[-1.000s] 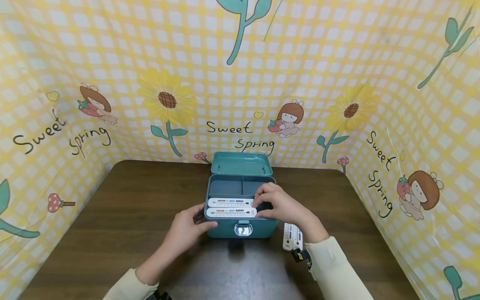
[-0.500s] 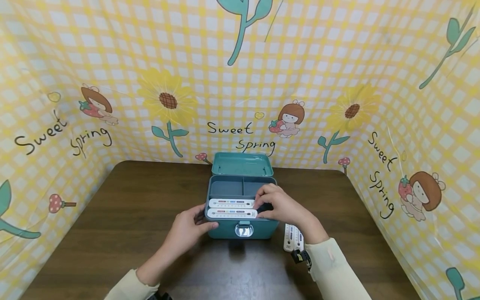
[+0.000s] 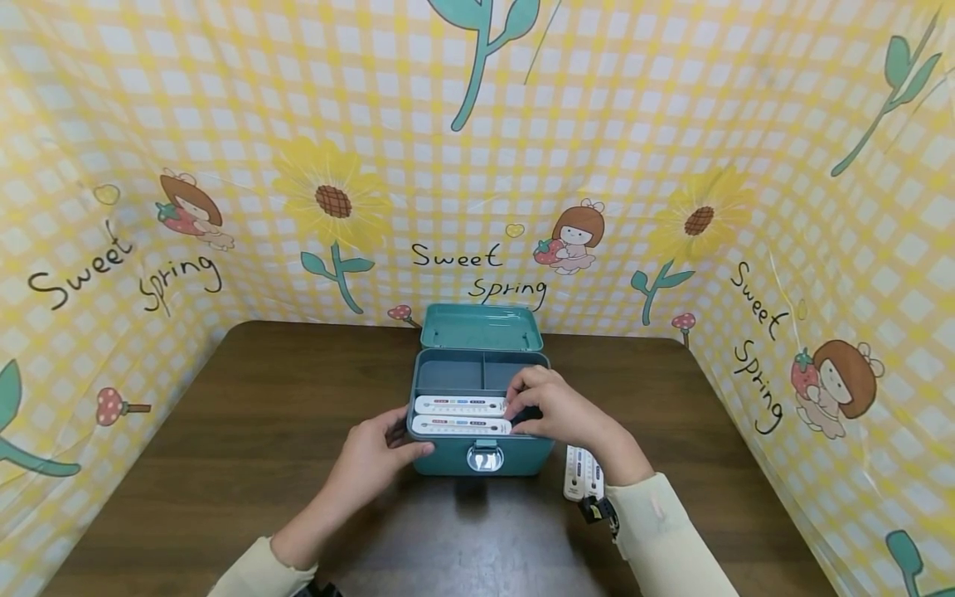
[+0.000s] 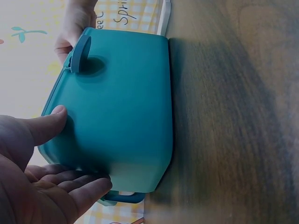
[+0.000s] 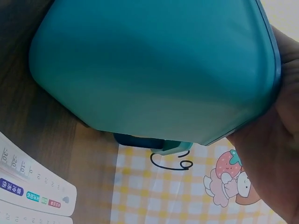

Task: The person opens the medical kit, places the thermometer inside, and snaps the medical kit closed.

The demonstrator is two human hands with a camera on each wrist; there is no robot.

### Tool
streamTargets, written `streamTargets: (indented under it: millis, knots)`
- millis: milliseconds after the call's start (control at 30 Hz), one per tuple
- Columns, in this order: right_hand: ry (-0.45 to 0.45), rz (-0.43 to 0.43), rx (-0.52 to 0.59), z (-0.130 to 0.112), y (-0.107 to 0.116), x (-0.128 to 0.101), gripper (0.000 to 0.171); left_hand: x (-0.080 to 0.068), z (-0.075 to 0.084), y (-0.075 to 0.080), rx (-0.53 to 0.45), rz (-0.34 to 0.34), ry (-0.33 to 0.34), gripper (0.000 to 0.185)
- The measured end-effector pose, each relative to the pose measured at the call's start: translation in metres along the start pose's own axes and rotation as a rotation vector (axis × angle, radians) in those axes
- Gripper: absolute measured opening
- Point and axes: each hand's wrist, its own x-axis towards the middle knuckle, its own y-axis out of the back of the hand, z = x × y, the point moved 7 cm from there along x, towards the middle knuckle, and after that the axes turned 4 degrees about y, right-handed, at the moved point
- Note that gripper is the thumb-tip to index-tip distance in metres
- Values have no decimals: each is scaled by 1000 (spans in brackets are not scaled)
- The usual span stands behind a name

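While the left hand (image 3: 376, 454) braces the teal storage box (image 3: 481, 456) at its front left corner with relaxed fingers, the right hand (image 3: 555, 408) pinches a white thermometer (image 3: 460, 405) lying across the box's open top. Two more thermometers (image 3: 581, 473) lie on the table (image 3: 224, 431) just right of the box, mid-table toward the back edge.

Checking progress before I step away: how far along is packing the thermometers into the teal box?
Done: two thermometers lie across the open teal box. In hand: the right hand touches their right ends; the left hand steadies the box. Left: two more thermometers lie on the table.
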Motion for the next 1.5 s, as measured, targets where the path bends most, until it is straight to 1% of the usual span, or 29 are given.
streamTargets:
  millis: [100, 200, 300, 467, 600, 867, 1067, 1200, 1367, 1500]
  knots:
    - [1, -6, 3, 1, 0, -1, 14, 1, 1, 0, 1, 2, 0, 78]
    - [-19, -7, 22, 0, 3, -4, 14, 1, 1, -1, 4, 3, 6, 79]
    - [-54, 22, 29, -2, 8, -9, 17, 1, 2, -2, 8, 1, 7, 80]
    - [-108, 130, 41, -8, 16, -18, 18, 0, 5, 0, 11, 3, 5, 80]
    - [-138, 232, 50, -12, 19, -25, 19, -1, 4, 1, 16, 10, 12, 79]
    - [-178, 505, 29, -27, 33, -51, 8, 0, 2, 0, 20, 9, 15, 79]
    - [-244, 701, -2, -35, 43, -79, 12, -1, 4, 1, 10, 8, 15, 79]
    - [-264, 770, -2, -38, 45, -94, 16, -2, 5, 1, 3, 6, 13, 78]
    - [-284, 814, 32, -38, 45, -108, 20, -2, 5, 2, -1, 7, 10, 78]
    - [-332, 843, 58, -35, 44, -120, 24, -1, 3, 1, 5, 5, 13, 78]
